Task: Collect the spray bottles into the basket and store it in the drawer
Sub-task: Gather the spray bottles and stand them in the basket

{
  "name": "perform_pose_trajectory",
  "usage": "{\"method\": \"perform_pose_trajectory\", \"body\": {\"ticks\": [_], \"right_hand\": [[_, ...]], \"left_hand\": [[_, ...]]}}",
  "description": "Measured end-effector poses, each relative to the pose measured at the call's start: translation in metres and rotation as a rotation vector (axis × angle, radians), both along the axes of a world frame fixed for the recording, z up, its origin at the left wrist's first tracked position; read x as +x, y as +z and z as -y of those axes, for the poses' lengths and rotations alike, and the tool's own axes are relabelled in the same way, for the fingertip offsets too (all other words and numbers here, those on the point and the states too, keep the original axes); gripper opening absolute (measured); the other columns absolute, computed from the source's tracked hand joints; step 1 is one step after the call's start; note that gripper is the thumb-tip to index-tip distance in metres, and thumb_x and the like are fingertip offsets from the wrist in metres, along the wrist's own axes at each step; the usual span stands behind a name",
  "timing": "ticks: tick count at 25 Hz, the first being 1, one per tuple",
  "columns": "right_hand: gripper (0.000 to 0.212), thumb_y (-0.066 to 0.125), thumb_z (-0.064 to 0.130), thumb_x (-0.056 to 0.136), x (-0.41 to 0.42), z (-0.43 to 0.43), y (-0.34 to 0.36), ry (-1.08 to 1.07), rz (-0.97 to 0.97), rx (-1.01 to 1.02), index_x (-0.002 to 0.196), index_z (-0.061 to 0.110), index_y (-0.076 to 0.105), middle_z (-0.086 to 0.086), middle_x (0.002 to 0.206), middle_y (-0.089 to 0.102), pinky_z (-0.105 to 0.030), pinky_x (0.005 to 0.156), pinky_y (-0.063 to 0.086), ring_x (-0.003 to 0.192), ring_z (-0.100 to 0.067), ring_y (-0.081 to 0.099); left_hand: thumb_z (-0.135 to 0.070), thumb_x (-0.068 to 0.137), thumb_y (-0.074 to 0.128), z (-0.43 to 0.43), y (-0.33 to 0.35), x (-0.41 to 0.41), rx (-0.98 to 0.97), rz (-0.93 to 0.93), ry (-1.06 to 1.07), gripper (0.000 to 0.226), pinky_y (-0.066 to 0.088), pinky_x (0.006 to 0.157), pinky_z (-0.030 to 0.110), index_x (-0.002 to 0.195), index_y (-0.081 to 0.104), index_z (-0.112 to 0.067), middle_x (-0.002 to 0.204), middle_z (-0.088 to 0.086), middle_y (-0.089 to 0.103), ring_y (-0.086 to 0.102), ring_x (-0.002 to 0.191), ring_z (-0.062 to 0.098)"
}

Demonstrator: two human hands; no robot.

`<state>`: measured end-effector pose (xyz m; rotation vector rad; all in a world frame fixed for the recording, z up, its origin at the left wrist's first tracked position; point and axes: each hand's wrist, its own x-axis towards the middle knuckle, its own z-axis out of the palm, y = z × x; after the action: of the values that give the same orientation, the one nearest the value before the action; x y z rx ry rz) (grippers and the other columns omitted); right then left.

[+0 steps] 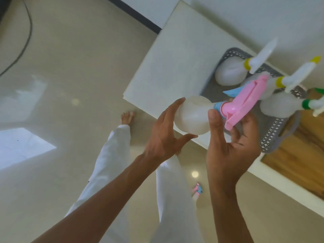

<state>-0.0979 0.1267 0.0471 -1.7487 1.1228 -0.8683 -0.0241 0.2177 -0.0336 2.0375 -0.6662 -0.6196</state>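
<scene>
A white spray bottle with a pink and blue trigger head (192,116) is held above the cabinet's near edge. My right hand (228,144) grips it at the neck and trigger. My left hand (166,135) cups the bottle's round bottom, fingers spread around it. Just beyond stands a grey perforated basket (273,134) on the white cabinet top (175,67). Inside the basket stand three white spray bottles: one with a yellow collar (229,72), a second with a yellow collar (280,81), and one with a green collar (277,106).
The cabinet top turns to wood (301,155) at the right. Glossy beige floor (70,85) lies below, with a dark cable (26,32) at the upper left. White trousers and a bare foot (127,116) show beneath my arms. A small pink and blue object (197,189) is on the floor.
</scene>
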Motion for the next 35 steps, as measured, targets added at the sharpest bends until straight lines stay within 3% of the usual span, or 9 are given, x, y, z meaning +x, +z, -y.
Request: {"method": "perform_pose_trajectory", "body": {"ticks": [2, 5, 8, 13, 19, 25, 28, 32, 35], "right_hand": [[0.045, 0.076, 0.030, 0.089, -0.022, 0.021, -0.003, -0.041, -0.010, -0.002, 0.117, -0.005, 0.068, -0.015, 0.115, 0.074, -0.039, 0.092, 0.062, 0.111, -0.020, 0.071], [0.038, 0.078, 0.021, 0.089, -0.042, 0.049, -0.018, -0.101, -0.028, -0.013, 0.117, -0.003, 0.070, -0.010, 0.115, 0.074, -0.041, 0.091, 0.062, 0.112, -0.015, 0.070], [0.030, 0.079, 0.015, 0.088, -0.041, 0.068, -0.041, -0.116, -0.033, 0.037, 0.112, -0.002, 0.071, -0.008, 0.110, 0.074, -0.046, 0.088, 0.062, 0.108, -0.018, 0.071], [0.029, 0.077, 0.016, 0.090, -0.033, 0.086, -0.076, -0.060, -0.068, 0.095, 0.113, 0.000, 0.071, -0.002, 0.102, 0.073, -0.043, 0.088, 0.062, 0.103, -0.019, 0.071], [0.036, 0.078, 0.021, 0.090, -0.023, 0.087, -0.100, -0.008, -0.163, 0.059, 0.116, -0.002, 0.070, -0.013, 0.110, 0.075, -0.043, 0.088, 0.063, 0.105, -0.024, 0.072], [0.034, 0.078, 0.021, 0.090, -0.020, 0.087, -0.107, -0.016, -0.180, 0.053, 0.114, -0.002, 0.071, -0.013, 0.110, 0.075, -0.043, 0.088, 0.063, 0.105, -0.023, 0.071], [0.036, 0.078, 0.020, 0.089, -0.019, 0.088, -0.105, -0.018, -0.195, 0.039, 0.116, -0.002, 0.070, -0.013, 0.113, 0.075, -0.042, 0.090, 0.062, 0.107, -0.022, 0.071], [0.048, 0.082, 0.024, 0.085, -0.026, 0.084, -0.099, 0.017, -0.230, 0.111, 0.123, -0.001, 0.065, -0.012, 0.122, 0.072, -0.037, 0.099, 0.057, 0.114, -0.024, 0.067], [0.054, 0.080, 0.027, 0.087, -0.052, 0.068, -0.091, -0.043, -0.245, 0.216, 0.131, 0.005, 0.059, -0.007, 0.131, 0.067, -0.039, 0.106, 0.053, 0.123, -0.020, 0.062]], "left_hand": [[-0.048, 0.065, 0.087, 0.025, 0.002, -0.021, 0.055, 0.102, -0.071, 0.098, 0.031, 0.111, 0.012, 0.145, 0.041, -0.015, 0.144, 0.000, 0.055, 0.048, 0.126, 0.010], [-0.054, 0.070, 0.082, 0.068, -0.001, -0.034, 0.068, 0.129, -0.177, 0.094, 0.046, 0.110, 0.032, 0.145, 0.046, -0.009, 0.146, 0.005, 0.054, 0.052, 0.132, 0.019], [-0.044, 0.074, 0.083, 0.100, -0.013, -0.026, 0.090, 0.165, -0.206, 0.088, 0.056, 0.095, 0.042, 0.143, 0.048, -0.001, 0.138, 0.012, 0.061, 0.064, 0.118, 0.028], [-0.037, 0.078, 0.082, 0.126, -0.032, -0.019, 0.236, 0.095, -0.176, 0.083, 0.056, 0.091, 0.039, 0.145, 0.046, -0.005, 0.128, 0.011, 0.067, 0.068, 0.102, 0.031], [-0.028, 0.086, 0.075, 0.129, -0.046, -0.010, 0.327, 0.066, -0.225, 0.069, 0.053, 0.099, 0.039, 0.145, 0.046, -0.005, 0.137, 0.009, 0.062, 0.063, 0.117, 0.027], [-0.026, 0.091, 0.071, 0.131, -0.043, -0.009, 0.438, 0.144, -0.269, 0.062, 0.051, 0.100, 0.042, 0.144, 0.046, -0.006, 0.138, 0.009, 0.062, 0.064, 0.116, 0.032], [-0.029, 0.090, 0.072, 0.130, -0.039, -0.009, 0.432, 0.123, -0.255, 0.062, 0.053, 0.100, 0.038, 0.142, 0.048, -0.007, 0.136, 0.008, 0.064, 0.066, 0.115, 0.028], [-0.036, 0.084, 0.078, 0.110, -0.027, -0.012, 0.322, 0.149, -0.242, 0.065, 0.057, 0.090, 0.032, 0.137, 0.055, -0.008, 0.122, 0.002, 0.071, 0.071, 0.098, 0.018], [-0.045, 0.086, 0.073, 0.078, -0.015, -0.023, 0.340, 0.250, -0.317, 0.071, 0.055, 0.100, 0.034, 0.143, 0.051, -0.010, 0.138, 0.004, 0.063, 0.065, 0.118, 0.018]]}}
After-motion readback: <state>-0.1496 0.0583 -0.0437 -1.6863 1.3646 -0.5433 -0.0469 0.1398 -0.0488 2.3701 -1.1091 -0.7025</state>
